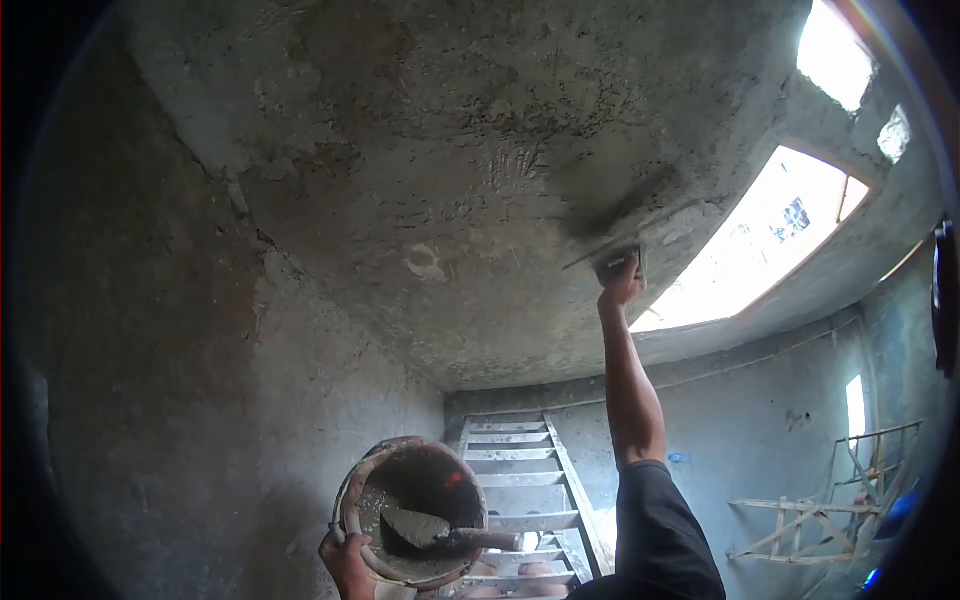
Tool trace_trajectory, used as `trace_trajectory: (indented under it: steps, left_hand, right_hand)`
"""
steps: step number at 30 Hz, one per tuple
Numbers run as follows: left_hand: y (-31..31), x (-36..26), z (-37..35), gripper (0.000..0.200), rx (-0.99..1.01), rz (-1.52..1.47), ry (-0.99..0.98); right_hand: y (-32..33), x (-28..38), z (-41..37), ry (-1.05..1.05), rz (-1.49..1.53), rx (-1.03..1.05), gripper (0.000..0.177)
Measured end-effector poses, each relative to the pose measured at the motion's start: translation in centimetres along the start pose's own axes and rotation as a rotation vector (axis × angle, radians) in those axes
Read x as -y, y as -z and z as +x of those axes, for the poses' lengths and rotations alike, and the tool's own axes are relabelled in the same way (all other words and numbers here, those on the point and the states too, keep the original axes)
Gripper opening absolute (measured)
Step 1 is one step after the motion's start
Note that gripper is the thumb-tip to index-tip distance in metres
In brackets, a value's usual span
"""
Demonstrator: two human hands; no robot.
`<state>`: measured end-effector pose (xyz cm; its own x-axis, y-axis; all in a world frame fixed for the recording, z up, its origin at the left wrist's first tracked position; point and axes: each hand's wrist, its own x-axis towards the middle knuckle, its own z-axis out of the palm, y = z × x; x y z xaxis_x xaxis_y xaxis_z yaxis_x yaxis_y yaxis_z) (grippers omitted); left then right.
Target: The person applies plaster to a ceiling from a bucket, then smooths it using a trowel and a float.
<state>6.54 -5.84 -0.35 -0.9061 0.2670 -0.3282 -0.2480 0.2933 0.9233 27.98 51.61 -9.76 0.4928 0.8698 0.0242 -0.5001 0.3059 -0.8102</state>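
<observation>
Flat grey plastering float [612, 243], blurred, lies against the rough grey cement ceiling [400, 150], right hand [620, 282] clenched round its handle; well below that ceiling, left hand [346, 562] grips the rim of a round mortar-caked pan [412, 500].

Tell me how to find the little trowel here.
Start at the ladder low in the middle. Just left of it the left hand holds a round bowl. The trowel lies inside it, pointed and grey, unlike the flat board in the right hand at the ceiling.
</observation>
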Motion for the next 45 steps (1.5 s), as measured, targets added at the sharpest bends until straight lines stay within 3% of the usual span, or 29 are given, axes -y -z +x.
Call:
trace_trajectory:
  steps: [2, 4, 8, 11, 14, 16, 18, 21, 23, 24, 26, 30, 32, 34, 38, 42, 45]
  left_hand:
    - [-0.3, -0.2, 0.5, 0.021, 0.0, -0.022, -0.005]
    - [-0.8, -0.3, 0.7, 0.022, -0.003, -0.039, 0.011]
    - [-1.2, -0.5, 1.4, 0.024, 0.004, 0.022, 0.091]
    - [-1.6, -0.5, 1.7, 0.025, -0.004, 0.03, 0.087]
    - [-1.4, 0.4, 2.2, 0.027, -0.023, 0.017, 0.079]
    - [-1.5, 0.6, 2.4, 0.027, -0.027, 0.031, 0.096]
    - [-2.4, -0.2, 2.5, 0.032, 0.026, 0.005, 0.068]
    - [-2.4, -0.3, 3.2, 0.036, 0.074, 0.036, 0.092]
    - [-4.0, -1.0, 3.0, 0.035, 0.063, 0.093, 0.085]
    - [-4.0, -1.0, 3.5, 0.035, 0.069, 0.096, 0.075]
    - [-3.8, -0.9, 4.2, 0.035, 0.188, 0.144, 0.089]
    - [-6.0, -2.1, 4.0, 0.033, 0.151, 0.199, 0.046]
    - [-6.2, -2.5, 3.9, 0.031, 0.193, 0.206, 0.023]
    - [-6.5, -3.1, 3.6, 0.03, 0.197, 0.208, 0.04]
    - [-7.1, -2.7, 3.7, 0.018, 0.201, 0.141, 0.049]
    - [-7.3, -2.8, 3.3, 0.03, 0.23, 0.196, 0.038]
    - [-7.6, -2.6, 3.6, 0.016, 0.221, 0.138, 0.045]
  right_hand:
    - [-2.6, -1.0, 1.1, 0.064, 0.015, -0.023, 0.028]
    - [-3.9, -2.1, 1.7, 0.148, -0.22, 0.032, 0.028]
    - [-4.3, -1.8, 2.7, -0.029, -0.304, -0.044, 0.028]
    - [-4.7, -1.0, 2.6, 0.054, -0.402, 0.02, 0.028]
    - [-6.4, -1.8, 2.4, 0.053, -0.296, -0.02, 0.03]
    - [-9.4, 0.1, -1.4, 0.156, -0.448, -0.048, 0.031]
    - [-12.1, 0.7, -5.0, 0.121, -0.466, 0.05, 0.034]
    - [-15.5, -0.4, -9.8, 0.236, -0.768, 0.332, 0.04]
    - [-16.4, -2.7, -10.9, 0.915, -0.769, 0.177, 0.04]
    - [-16.3, -2.2, -10.5, 0.916, -0.766, 0.165, 0.04]
    - [-15.2, -1.3, -10.0, 0.542, -0.753, 0.449, 0.042]
    - [-12.6, 1.5, -6.8, 0.355, -0.871, 0.598, 0.041]
    - [-11.4, 1.0, -5.1, 0.727, -0.776, 0.494, 0.038]
    - [-9.9, 1.9, -3.5, 0.529, -0.932, 0.387, 0.035]
    - [-6.8, 2.0, 0.7, 0.539, -0.939, 0.184, 0.036]
    - [-5.0, 3.6, 3.0, 0.516, -0.754, 0.103, 0.033]
    - [-4.4, 3.7, 4.3, 0.508, -0.827, 0.031, 0.032]
